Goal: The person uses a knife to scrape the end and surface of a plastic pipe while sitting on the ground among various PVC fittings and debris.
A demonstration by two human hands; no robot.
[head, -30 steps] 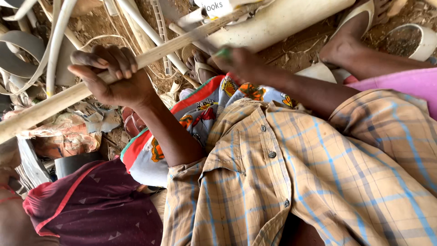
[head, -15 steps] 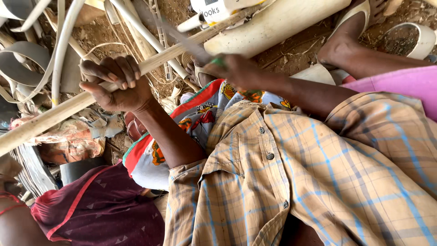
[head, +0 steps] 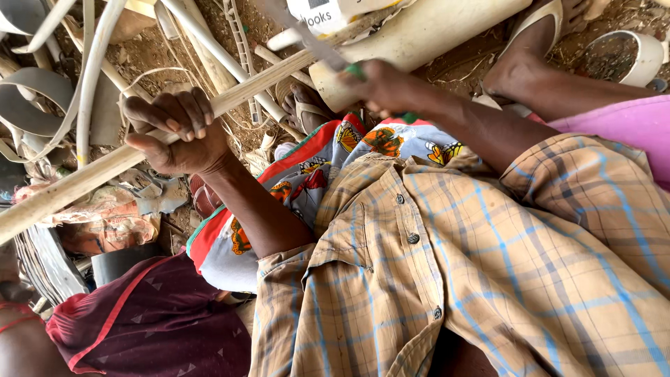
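A long pale wooden stick point(head: 98, 174) is gripped by the left hand point(head: 174, 132), whose fingers point(head: 183, 112) are curled tight over its top side with the thumb pressed against it from below. From those fingers the stick runs one way down toward the lower left edge of the view and the other way up toward the right hand point(head: 380, 87).

The right hand is closed around the green handle of a knife point(head: 314, 45), and the grey blade reaches out beyond the knuckles to lie across the stick just past the fingertips. Motion blur covers this hand, so it cannot be told for certain whether the edge is biting into the wood or only resting on it.

As a judgement of progress: the length of stick on the near side of the left fingers looks smooth and clean-coloured, which suggests that much of the surface has been pared, while the stretch beneath the blade appears to be the part in hand. How much of the far end is left cannot be seen, since it is hidden behind the right hand and a large pale pipe point(head: 433, 35).

Below both hands lie a checked shirt point(head: 488, 279) and a patterned cloth point(head: 314, 174) over the lap.
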